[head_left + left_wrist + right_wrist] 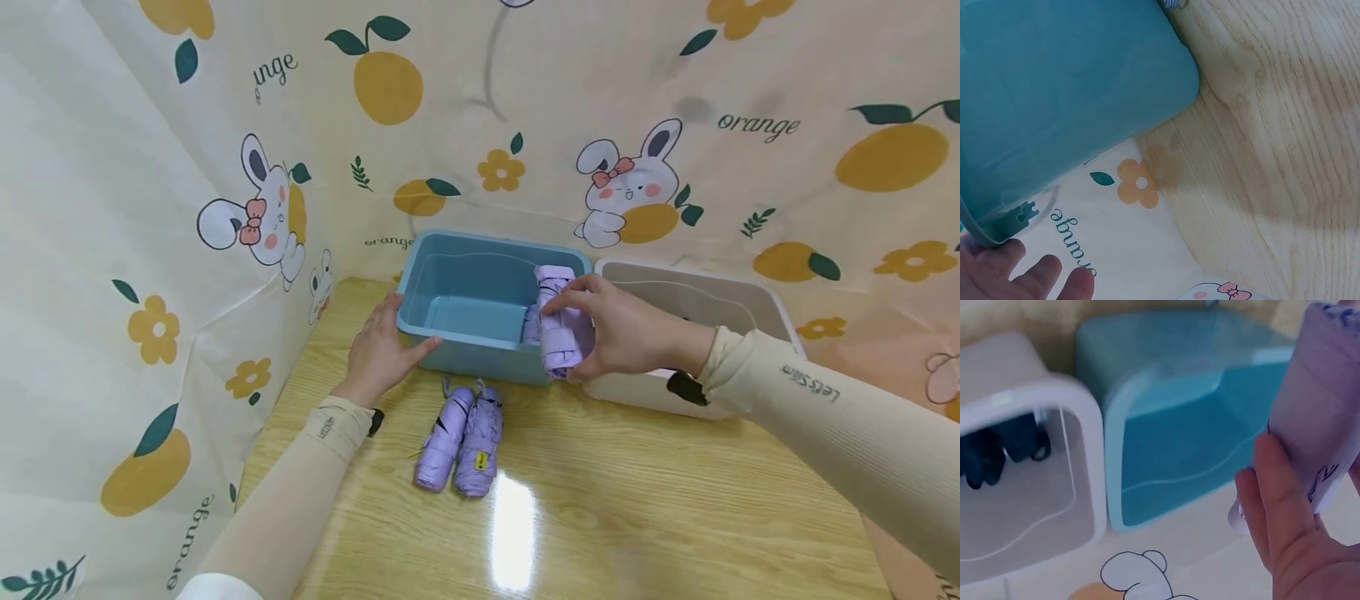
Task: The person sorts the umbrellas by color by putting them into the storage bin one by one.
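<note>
My right hand (622, 325) grips a folded light-purple umbrella (557, 329) above the right end of the blue bin (480, 354). In the right wrist view, the fingers and thumb lie around the umbrella (1316, 406). A purple patch shows inside the bin beside the held umbrella; I cannot tell what it belongs to. At the bin's front left corner, my left hand (382, 346) touches the rim with fairly straight, spread fingers (1041, 275). Two more folded purple umbrellas, one (446, 442) beside the other (478, 446), lie on the table in front of the bin.
A whitish bin (622, 387) stands right of the blue one, with dark folded things (1016, 444) inside. Both bins are on a wood-grain table (637, 500). A patterned cloth (525, 108) with oranges and rabbits hangs behind and on the left.
</note>
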`<action>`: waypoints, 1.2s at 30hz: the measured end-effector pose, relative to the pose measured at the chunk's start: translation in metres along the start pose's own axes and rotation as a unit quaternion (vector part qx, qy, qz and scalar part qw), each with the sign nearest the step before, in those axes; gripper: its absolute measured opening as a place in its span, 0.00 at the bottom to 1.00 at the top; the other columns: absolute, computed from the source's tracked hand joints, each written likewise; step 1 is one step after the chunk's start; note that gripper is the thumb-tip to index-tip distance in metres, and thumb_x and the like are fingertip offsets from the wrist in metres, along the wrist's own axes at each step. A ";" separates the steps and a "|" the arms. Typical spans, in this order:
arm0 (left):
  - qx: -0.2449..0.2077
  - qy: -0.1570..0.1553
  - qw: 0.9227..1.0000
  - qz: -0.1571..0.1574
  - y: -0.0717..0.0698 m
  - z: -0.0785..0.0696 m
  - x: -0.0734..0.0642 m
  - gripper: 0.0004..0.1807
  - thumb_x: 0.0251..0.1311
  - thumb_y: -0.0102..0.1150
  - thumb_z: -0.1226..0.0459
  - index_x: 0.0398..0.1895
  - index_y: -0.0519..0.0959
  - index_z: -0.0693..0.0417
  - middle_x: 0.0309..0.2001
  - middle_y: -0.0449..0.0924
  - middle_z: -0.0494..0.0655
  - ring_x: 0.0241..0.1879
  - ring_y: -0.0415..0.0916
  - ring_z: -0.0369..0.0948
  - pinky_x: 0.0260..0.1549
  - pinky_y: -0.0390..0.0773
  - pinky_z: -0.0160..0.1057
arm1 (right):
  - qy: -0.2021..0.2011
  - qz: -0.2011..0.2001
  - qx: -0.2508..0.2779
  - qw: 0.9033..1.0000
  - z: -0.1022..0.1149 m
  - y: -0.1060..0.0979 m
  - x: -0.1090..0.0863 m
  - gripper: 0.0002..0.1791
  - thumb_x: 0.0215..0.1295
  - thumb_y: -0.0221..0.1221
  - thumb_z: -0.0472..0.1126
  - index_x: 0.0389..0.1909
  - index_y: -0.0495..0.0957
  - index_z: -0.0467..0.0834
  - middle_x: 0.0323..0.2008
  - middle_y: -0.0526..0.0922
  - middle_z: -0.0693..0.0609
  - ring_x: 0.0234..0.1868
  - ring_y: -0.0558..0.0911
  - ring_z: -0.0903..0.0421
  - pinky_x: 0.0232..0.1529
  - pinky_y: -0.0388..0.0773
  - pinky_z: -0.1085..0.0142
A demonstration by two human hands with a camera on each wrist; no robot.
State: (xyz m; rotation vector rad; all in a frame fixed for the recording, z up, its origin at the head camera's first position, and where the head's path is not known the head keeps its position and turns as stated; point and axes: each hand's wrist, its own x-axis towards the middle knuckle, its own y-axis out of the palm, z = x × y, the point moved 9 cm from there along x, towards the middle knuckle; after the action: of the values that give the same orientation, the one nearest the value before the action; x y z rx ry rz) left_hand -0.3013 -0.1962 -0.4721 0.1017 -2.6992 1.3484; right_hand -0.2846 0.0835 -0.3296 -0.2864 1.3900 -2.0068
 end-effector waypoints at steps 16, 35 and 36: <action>0.004 -0.005 1.000 -0.008 -0.001 0.005 0.001 0.57 0.55 0.62 0.33 0.77 0.54 0.59 0.77 0.49 0.58 0.73 0.53 0.55 0.63 0.65 0.59 | 0.061 0.072 -0.037 0.995 -0.038 0.009 0.116 0.45 0.44 0.77 0.52 0.66 0.73 0.48 0.60 0.68 0.37 0.53 0.72 0.42 0.50 0.78 0.47; 0.012 -0.003 1.000 -0.010 -0.001 0.004 0.002 0.57 0.53 0.63 0.32 0.77 0.56 0.57 0.78 0.48 0.53 0.74 0.52 0.52 0.65 0.63 0.56 | 0.084 0.197 -0.059 0.975 -0.075 0.084 0.176 0.47 0.44 0.76 0.51 0.67 0.71 0.40 0.60 0.69 0.37 0.58 0.66 0.43 0.60 0.69 0.45; 0.011 -0.003 1.000 -0.011 -0.001 0.005 0.002 0.57 0.53 0.63 0.32 0.77 0.56 0.57 0.78 0.48 0.53 0.74 0.52 0.52 0.65 0.63 0.56 | 0.086 0.202 -0.059 0.974 -0.077 0.088 0.177 0.47 0.45 0.75 0.50 0.68 0.70 0.40 0.60 0.69 0.38 0.57 0.67 0.43 0.59 0.70 0.46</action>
State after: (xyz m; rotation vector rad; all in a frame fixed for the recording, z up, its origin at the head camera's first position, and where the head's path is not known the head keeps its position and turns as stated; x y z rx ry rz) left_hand -0.3036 -0.2009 -0.4737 0.1375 -2.6801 1.3751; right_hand -0.4228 0.0101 -0.4732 0.1179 1.5357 -1.6448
